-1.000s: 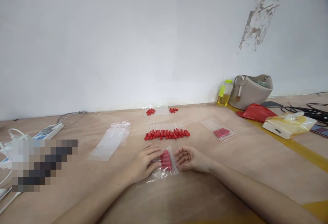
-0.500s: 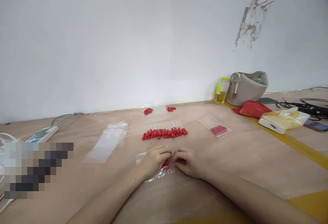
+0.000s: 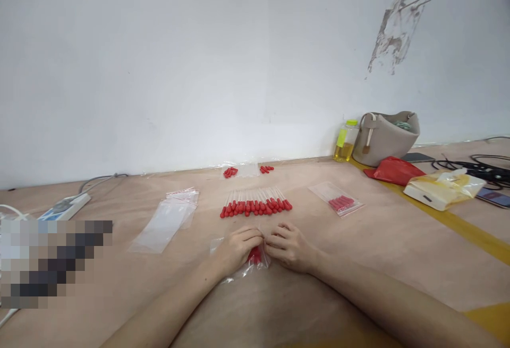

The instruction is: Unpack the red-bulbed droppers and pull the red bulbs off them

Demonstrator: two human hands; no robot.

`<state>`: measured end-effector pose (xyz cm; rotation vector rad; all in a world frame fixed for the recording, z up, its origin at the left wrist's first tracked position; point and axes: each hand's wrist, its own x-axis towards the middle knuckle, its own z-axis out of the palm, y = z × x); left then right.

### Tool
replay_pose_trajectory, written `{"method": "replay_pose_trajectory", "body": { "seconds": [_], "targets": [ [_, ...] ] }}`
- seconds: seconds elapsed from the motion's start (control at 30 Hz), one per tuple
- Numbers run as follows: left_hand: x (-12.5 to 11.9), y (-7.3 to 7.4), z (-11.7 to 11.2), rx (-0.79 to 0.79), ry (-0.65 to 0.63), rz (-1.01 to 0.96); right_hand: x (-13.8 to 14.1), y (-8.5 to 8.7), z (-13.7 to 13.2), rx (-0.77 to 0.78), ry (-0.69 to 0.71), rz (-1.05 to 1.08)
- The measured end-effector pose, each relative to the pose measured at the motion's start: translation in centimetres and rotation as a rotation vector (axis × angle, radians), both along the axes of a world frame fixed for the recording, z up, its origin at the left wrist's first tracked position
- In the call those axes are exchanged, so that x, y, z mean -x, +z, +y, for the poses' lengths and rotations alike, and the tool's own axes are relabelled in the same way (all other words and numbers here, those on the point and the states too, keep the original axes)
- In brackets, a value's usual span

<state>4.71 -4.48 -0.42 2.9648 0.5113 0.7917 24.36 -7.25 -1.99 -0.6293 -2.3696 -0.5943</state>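
Observation:
My left hand (image 3: 240, 248) is closed on a clear zip bag (image 3: 261, 266) with red-bulbed droppers (image 3: 254, 255) inside, partly hidden by my fingers. Against the bag's right edge, my right hand (image 3: 290, 249) has its fingers bent and pinched together, its fingertips meeting those of the left. Just beyond both hands lies a row of glass droppers (image 3: 257, 207), their red rubber bulbs pointing toward me. To the right a filled zip bag (image 3: 338, 200) rests flat with several red bulbs in it. A stack of clear zip bags (image 3: 163, 226) is at the left.
Near the wall lies clear plastic (image 3: 247, 170) with red bulbs (image 3: 230, 172) at its ends. A power strip (image 3: 66, 207) is at far left. On the right are a yellow-capped bottle (image 3: 346, 143), a grey bag (image 3: 384, 141), a red pouch (image 3: 392, 171), a tissue pack (image 3: 440, 191), cables and a phone (image 3: 494, 196).
The fingers of my right hand have drawn closer together on the bag's edge, and both hands have shifted slightly left. The dropper row and the other bags stay as they were.

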Motion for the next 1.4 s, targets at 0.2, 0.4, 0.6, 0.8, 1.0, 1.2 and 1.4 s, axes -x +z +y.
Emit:
{"method": "replay_pose_trajectory", "body": {
  "seconds": [0.2, 0.4, 0.6, 0.8, 1.0, 1.2, 1.4],
  "targets": [
    [-0.3, 0.4, 0.5, -0.069, -0.022, 0.107, 0.1, -0.1, 0.2, 0.04, 0.011, -0.015],
    [0.1, 1.3, 1.1, -0.086, -0.102, 0.247, 0.0, 0.1, 0.9, 0.16, 0.07, -0.107],
    [1.9, 4.0, 1.5, -0.209, 0.01, 0.227, -0.7, 1.3, 0.3, 0.441, 0.069, -0.032],
    [1.7, 3.5, 0.6, -0.047, 0.059, 0.194, -0.3, 0.9, 0.0, 0.854, -0.065, 0.354],
    [3.3, 1.2, -1.6, 0.335, 0.291, 0.044, 0.8, -0.3, 0.7, 1.257, 0.018, 0.701],
    [4.0, -0.1, -2.0, 0.424, 0.328, 0.013, 1.7, -0.4, 1.2, 1.176, -0.141, 0.624],
    [3.8, -0.2, -1.9, 0.47, 0.324, -0.039, 2.5, -1.1, 1.5, 1.079, -0.186, 0.695]
  ]
}}
